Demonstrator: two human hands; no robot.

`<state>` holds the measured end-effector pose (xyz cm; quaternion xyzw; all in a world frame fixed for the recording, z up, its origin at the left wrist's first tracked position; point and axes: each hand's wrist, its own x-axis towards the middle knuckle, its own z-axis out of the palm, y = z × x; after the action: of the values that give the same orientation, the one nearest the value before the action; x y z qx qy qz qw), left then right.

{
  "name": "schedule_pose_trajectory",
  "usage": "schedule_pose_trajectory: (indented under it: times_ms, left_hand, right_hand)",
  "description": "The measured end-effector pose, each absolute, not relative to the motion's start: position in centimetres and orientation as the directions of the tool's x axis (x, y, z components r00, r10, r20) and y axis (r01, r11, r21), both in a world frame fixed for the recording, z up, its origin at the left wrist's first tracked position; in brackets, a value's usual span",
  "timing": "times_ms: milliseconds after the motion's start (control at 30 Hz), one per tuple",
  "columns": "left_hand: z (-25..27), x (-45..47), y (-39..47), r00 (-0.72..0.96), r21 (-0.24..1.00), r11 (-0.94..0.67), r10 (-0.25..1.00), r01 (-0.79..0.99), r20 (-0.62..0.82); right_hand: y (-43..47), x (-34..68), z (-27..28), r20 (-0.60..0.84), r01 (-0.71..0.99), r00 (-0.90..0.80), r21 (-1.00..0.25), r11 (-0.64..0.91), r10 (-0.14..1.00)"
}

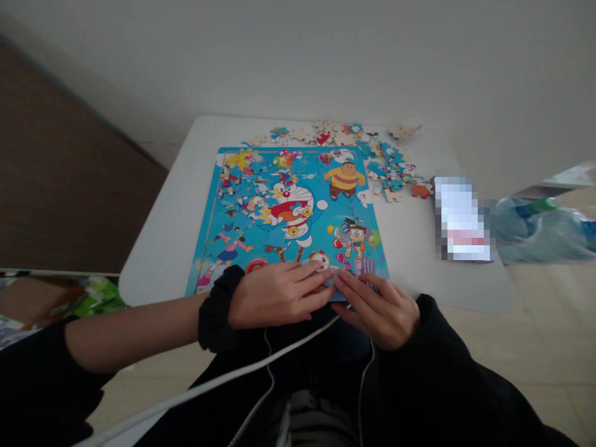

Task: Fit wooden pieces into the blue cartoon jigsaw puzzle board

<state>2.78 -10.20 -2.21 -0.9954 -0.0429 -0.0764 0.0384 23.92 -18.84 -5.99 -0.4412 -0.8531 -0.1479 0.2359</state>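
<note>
A blue jigsaw puzzle (261, 242) with cartoon figures lies in its tray on the white table, with many pieces fitted. My left hand (284, 295) rests across the puzzle's near edge, palm down with fingers stretched to the right, a black scrunchie on its wrist. Beside it, my right hand (379, 307) has its fingers laid on the near edge, pointing left, the thumb lower at the rim. The fingertips of both hands almost meet over the lower right part of the picture. Whatever lies directly beneath the fingers is hidden.
Loose puzzle pieces (388, 164) are heaped along the back and right of the white table (162, 217). A phone (460, 217) with a blurred screen lies at the right. A white cable (261, 363) crosses below my hands. Plastic bottles (544, 226) stand beyond the table's right side.
</note>
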Motion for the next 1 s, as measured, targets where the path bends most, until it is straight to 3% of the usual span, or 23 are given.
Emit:
schedule_pose_trajectory:
  times_ms: [200,533,733,833,900,967,1000]
  left_hand:
    - [-2.5,3.0,-10.7,0.974,-0.152,-0.983,0.072,0.106,0.213]
    - [-3.0,2.7,-10.8,0.971,-0.182,-0.978,0.058,0.102,0.232]
    - [-1.7,2.3,-9.8,0.966,-0.041,-0.992,0.104,0.117,0.235]
    - [-0.1,1.8,-5.2,0.921,0.031,-0.960,0.275,0.278,0.275]
    - [0.6,1.3,-0.5,0.796,0.071,-0.837,0.539,0.543,0.275]
    - [0.8,0.6,4.6,0.585,0.044,-0.593,0.803,0.804,0.116]
    - [0.7,0.2,7.0,0.479,0.009,-0.480,0.877,0.877,0.026]
  right_hand:
    - [-18.9,24.2,-6.0,0.516,0.802,-0.546,0.093,0.590,0.660]
    - [-18.7,24.3,-6.4,0.569,0.792,-0.518,0.037,0.609,0.639]
    - [-18.8,24.3,-6.9,0.566,0.786,-0.501,-0.020,0.618,0.655]
    - [-18.8,24.4,-7.1,0.567,0.782,-0.488,-0.055,0.621,0.664]
    - [-18.8,24.3,-7.1,0.585,0.780,-0.467,-0.080,0.620,0.663]
    - [-18.7,24.1,-7.2,0.607,0.782,-0.444,-0.097,0.616,0.659]
    - [-18.6,24.1,-7.2,0.617,0.784,-0.433,-0.102,0.612,0.657]
